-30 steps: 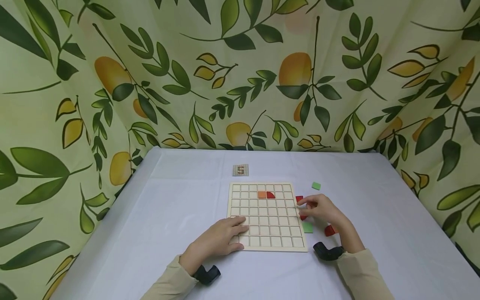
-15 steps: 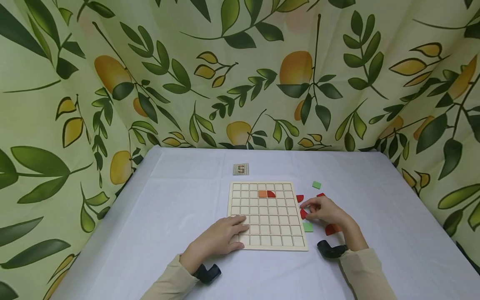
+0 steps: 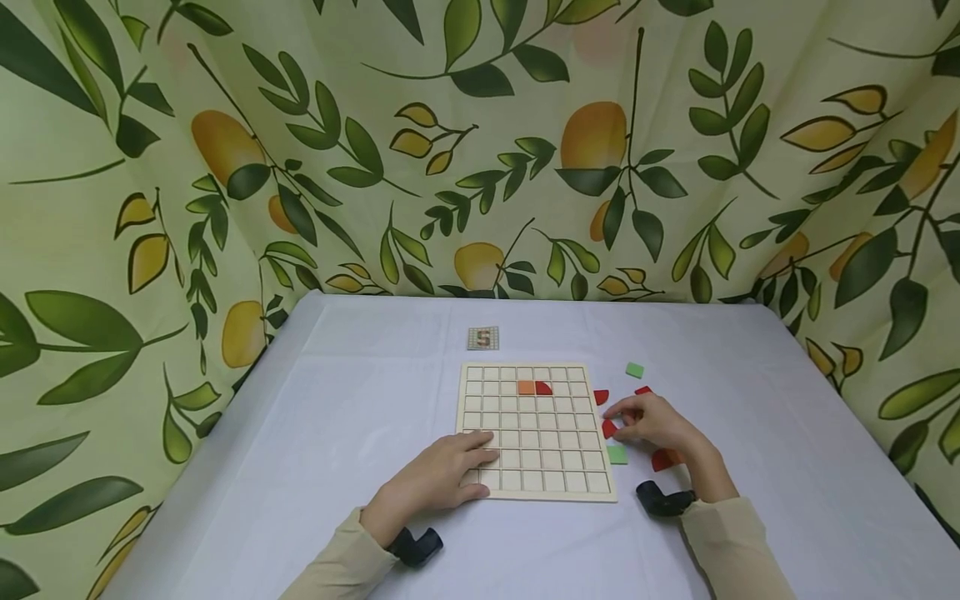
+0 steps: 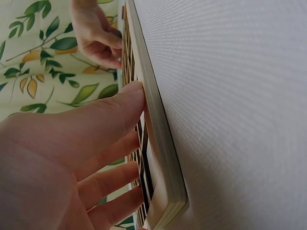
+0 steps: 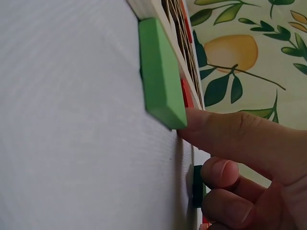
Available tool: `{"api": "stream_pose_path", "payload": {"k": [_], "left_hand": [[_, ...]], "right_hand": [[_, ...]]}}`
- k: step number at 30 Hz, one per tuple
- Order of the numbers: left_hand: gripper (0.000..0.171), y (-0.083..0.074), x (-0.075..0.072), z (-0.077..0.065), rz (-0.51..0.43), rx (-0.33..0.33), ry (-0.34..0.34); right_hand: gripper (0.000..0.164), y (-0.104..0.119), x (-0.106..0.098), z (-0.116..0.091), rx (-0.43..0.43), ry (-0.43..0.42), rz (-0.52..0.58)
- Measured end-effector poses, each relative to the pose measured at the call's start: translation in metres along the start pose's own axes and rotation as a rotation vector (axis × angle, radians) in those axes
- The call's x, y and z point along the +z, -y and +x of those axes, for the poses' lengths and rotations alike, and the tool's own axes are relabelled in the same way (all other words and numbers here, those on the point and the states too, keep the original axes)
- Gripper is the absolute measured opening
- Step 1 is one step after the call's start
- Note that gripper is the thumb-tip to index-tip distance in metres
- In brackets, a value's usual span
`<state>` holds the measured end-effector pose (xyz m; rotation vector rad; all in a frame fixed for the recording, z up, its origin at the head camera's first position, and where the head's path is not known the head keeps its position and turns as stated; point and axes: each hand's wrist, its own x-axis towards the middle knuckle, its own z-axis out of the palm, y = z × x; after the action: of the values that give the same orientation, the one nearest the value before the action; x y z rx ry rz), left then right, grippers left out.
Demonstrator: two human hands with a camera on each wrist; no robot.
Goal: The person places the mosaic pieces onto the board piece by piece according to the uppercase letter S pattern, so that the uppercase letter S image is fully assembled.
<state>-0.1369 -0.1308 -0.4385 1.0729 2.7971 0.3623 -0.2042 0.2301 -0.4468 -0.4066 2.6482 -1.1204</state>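
My left hand point(image 3: 442, 472) rests on the near left corner of a pale wooden grid board point(image 3: 536, 442), fingers spread over the cells; in the left wrist view its thumb point(image 4: 127, 103) lies at the board's edge. Beside the board's right edge, my right hand point(image 3: 660, 423) has thumb and forefinger around a red quarter-circle tile point(image 3: 608, 429), its other fingers curled. The forefinger's contact is hidden in the right wrist view. Close to the right thumb lies a green square tile point(image 5: 160, 72). An orange square point(image 3: 527, 387) and a red quarter-circle point(image 3: 543, 388) sit side by side in the board's cells.
A small pattern card point(image 3: 483, 338) lies behind the board. Right of the board are another red quarter-circle point(image 3: 602, 397), a far green square point(image 3: 634, 370), a partly covered red tile point(image 3: 642, 390), and red and orange tiles point(image 3: 663, 459) under the right wrist.
My right hand has drawn slightly right, away from the upper red quarter-circle, which now shows fully beside the board. Over the last half second it barely moves. The left hand stays put.
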Motion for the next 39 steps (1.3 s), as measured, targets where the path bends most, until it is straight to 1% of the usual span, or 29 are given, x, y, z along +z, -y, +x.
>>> {"api": "stream_pose_path", "payload": {"k": [2,6,10,13,16,20,25,33,35,39], "left_hand": [[0.050,0.000,0.000,0.000,-0.001,-0.001,0.001],[0.050,-0.001,-0.001,0.000,-0.004,-0.005,0.004],[0.050,-0.001,-0.001,0.000,-0.001,-0.006,0.006],[0.050,-0.002,-0.001,0.000,-0.001,-0.006,0.006],[0.050,-0.002,-0.002,-0.001,-0.004,-0.012,0.010],[0.050,-0.002,-0.002,0.000,-0.007,-0.016,0.013],[0.051,-0.002,-0.001,0.000,-0.012,-0.017,0.012],[0.051,-0.001,0.000,0.000,-0.022,-0.024,0.005],[0.050,-0.001,0.000,0.000,-0.023,-0.023,0.004],[0.050,-0.002,0.000,0.000,-0.023,-0.020,0.003]], "right_hand": [[0.024,-0.001,0.000,0.000,0.014,-0.011,-0.001],[0.022,-0.002,-0.001,-0.001,0.006,-0.020,-0.006],[0.023,-0.002,-0.003,-0.002,0.010,-0.018,-0.008],[0.024,-0.003,-0.003,-0.002,0.029,-0.023,-0.012],[0.024,-0.002,-0.003,-0.002,0.025,-0.030,-0.015],[0.023,0.002,-0.003,0.001,0.030,-0.038,0.016],[0.022,0.008,-0.002,0.004,0.058,-0.043,0.063],[0.023,0.014,0.001,0.012,0.017,-0.057,0.046],[0.024,0.015,0.002,0.015,-0.008,-0.057,0.035],[0.024,0.019,0.004,0.020,-0.030,-0.064,0.022]]}}
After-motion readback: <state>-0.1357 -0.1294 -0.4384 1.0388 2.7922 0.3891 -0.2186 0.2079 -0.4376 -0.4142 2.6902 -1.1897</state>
